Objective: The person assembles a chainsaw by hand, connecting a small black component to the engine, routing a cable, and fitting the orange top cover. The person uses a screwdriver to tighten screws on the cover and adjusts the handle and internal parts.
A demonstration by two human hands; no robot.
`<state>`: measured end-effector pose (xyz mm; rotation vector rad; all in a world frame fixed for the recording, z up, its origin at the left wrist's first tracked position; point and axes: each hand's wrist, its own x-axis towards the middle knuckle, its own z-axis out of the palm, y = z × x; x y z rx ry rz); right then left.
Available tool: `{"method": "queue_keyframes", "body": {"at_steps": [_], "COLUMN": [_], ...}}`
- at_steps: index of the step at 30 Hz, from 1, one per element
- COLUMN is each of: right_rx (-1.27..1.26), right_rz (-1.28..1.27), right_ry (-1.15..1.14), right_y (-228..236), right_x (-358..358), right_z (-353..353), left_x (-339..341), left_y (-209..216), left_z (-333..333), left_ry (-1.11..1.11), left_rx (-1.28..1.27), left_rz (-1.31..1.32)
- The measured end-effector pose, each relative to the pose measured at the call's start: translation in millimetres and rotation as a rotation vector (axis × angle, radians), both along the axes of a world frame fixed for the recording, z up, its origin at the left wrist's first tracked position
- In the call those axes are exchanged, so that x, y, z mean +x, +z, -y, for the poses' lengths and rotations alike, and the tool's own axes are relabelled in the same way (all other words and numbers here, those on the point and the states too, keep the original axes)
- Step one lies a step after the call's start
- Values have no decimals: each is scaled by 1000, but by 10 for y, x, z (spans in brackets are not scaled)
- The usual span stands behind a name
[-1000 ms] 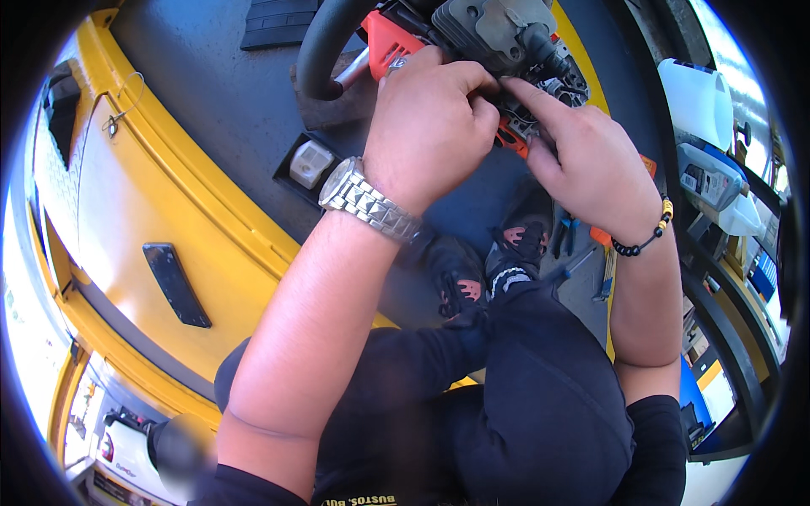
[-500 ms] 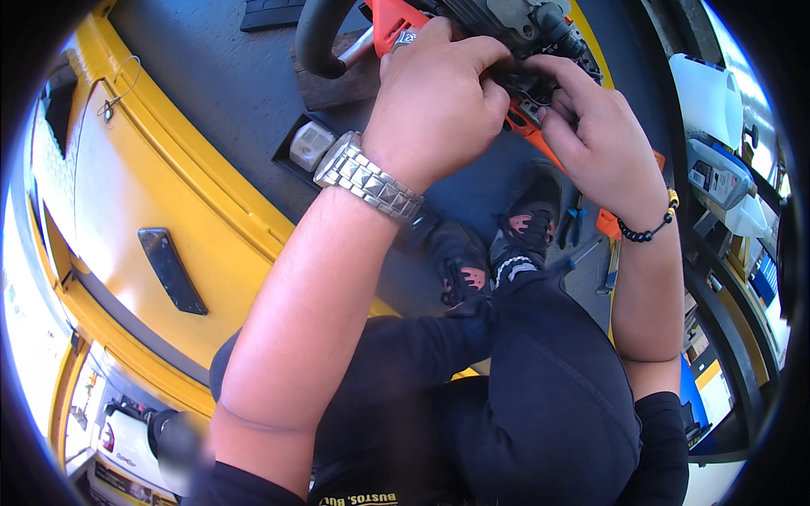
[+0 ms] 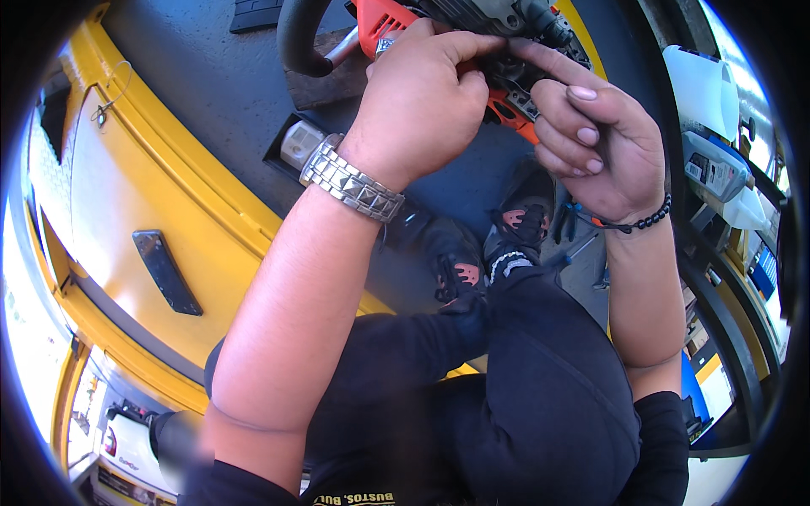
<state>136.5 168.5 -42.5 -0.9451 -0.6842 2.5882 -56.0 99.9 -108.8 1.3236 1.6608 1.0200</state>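
A partly stripped orange-and-black machine that looks like a chainsaw (image 3: 384, 24) lies at the top edge, its inner engine parts exposed. My left hand (image 3: 426, 105) lies over its near side, index finger reaching into the engine and other fingers bent against the orange housing, their tips hidden. From the right, my right hand (image 3: 603, 139) points its index finger into the same spot, the two index tips almost meeting. Its other fingers are curled loosely with nothing visible in them. Below them shows part of the orange frame (image 3: 510, 110).
A wooden block (image 3: 325, 88) sits under the machine. Near my left wrist is a dark tray with a white container (image 3: 299, 143). Pliers (image 3: 565, 221) and a screwdriver (image 3: 578, 250) lie by my shoe. A phone (image 3: 167, 271) rests on the yellow panel; plastic jugs (image 3: 704, 88) stand right.
My right hand has turned and drawn its thumb and lower fingers away from the engine, leaving the index finger extended. My left hand has shifted slightly left in view, as has the machine.
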Motion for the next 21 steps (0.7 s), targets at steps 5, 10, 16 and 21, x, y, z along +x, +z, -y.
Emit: {"method": "queue_keyframes", "body": {"at_steps": [5,10,16,21], "right_rx": [933,1487,1438,852], "right_rz": [777,1066,913,647], "right_ry": [206,419,472,401], "right_y": [66,-18,-61,30], "right_x": [-164,-167,-234,-166], "right_z": [119,125,93,-61], "left_x": [18,18,-26,-53], "left_y": [90,86,71,60], "left_z": [31,25,3,31], "left_ry": [-30,-41,-64,-83], "left_rx": [104,182,148,50], "left_rz": [-370,-446,-340,-250]}}
